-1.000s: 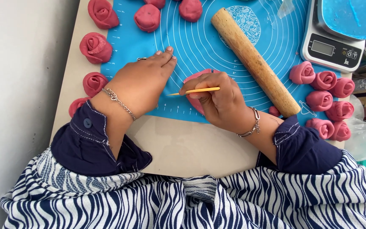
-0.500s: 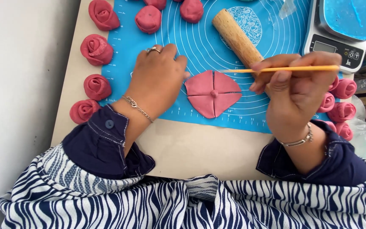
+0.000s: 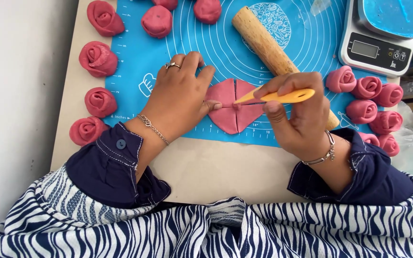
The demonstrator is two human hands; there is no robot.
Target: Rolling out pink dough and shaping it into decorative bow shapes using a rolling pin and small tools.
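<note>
So, everything is laid out around the blue silicone mat [image 3: 135, 62], which sits on a beige board [image 3: 216, 167]. Near the mat's front edge, about in the middle, a flat pink dough disc [image 3: 233, 112] is seen, cut into four petal-like quarters that meet in the centre. The left hand [image 3: 180, 98] is spread flat on the mat just left of the disc, fingers loosely extended, with the thumb tip pressed on the disc's left edge. A yellow plastic dough tool [image 3: 278, 96] is pinched between thumb and fingers of the right hand [image 3: 297, 114], fingers curled closed around it, and its pointed tip is laid onto the disc's centre from the right.

A wooden rolling pin [image 3: 266, 43] is left lying diagonally on the mat behind the disc, its near end hidden behind the right hand. Finished pink dough roses [image 3: 100, 58] are lined up along the mat's left edge, and another cluster of roses [image 3: 369, 98] is piled by the mat's right edge. A kitchen scale [image 3: 376, 48] with a blue tray is parked past the mat's far right corner.
</note>
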